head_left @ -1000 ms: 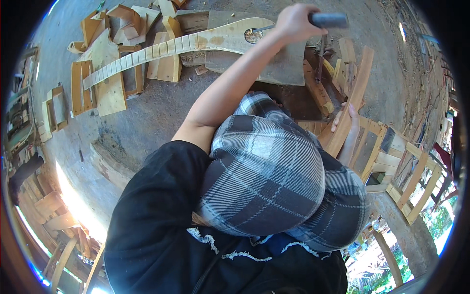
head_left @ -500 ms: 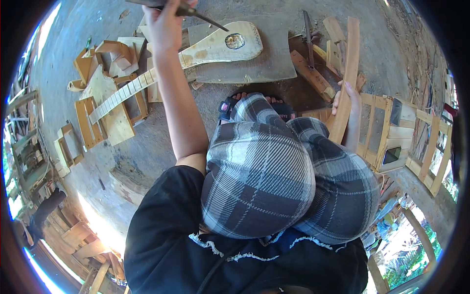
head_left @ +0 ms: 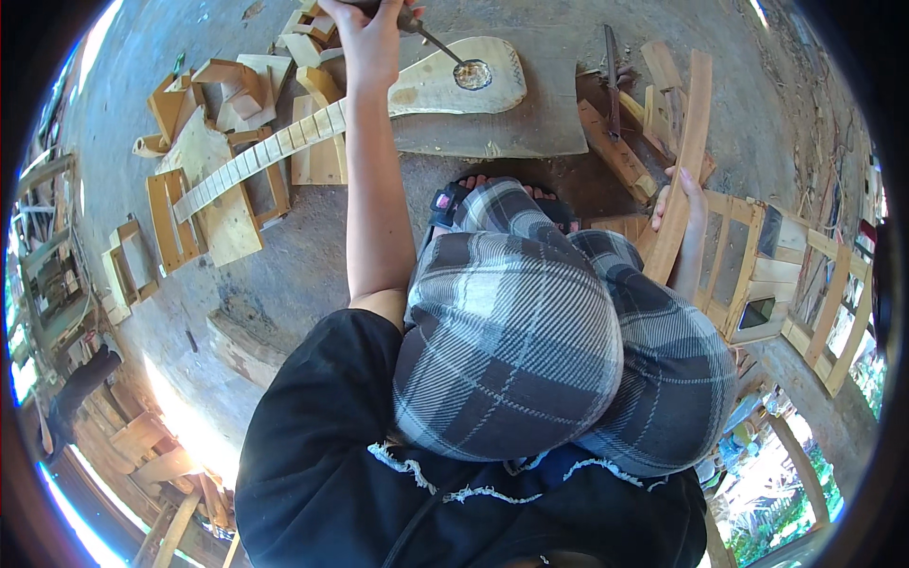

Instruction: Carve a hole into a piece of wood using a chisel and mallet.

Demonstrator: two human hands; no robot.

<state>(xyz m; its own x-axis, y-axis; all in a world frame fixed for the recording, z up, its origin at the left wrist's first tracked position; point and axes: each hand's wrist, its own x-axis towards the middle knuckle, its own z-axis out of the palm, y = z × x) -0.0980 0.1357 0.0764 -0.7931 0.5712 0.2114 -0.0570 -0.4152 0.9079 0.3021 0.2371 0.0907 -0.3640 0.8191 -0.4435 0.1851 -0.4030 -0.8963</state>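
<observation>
My left hand is closed around the dark handle of a tool with a long thin shaft, partly cut off by the upper edge. The shaft's tip reaches the dark rim of a round hole in a pale wooden, lute-like instrument body. Something yellowish and shiny shows inside the hole. A fretted neck runs from the body toward the left, passing under my left forearm. My right hand grips a long, slightly curved wooden strip, held upright beside my right knee.
A grey board lies under the instrument body. Wooden offcuts and box-like pieces crowd the left. A dark saw-like blade and wood blocks lie at the right, near a slatted wooden frame. My sandalled feet stand before the board.
My left hand has moved right and slightly down, bringing the tool's tip to the hole's rim. The whole view has shifted slightly. My right hand keeps its hold on the wooden strip.
</observation>
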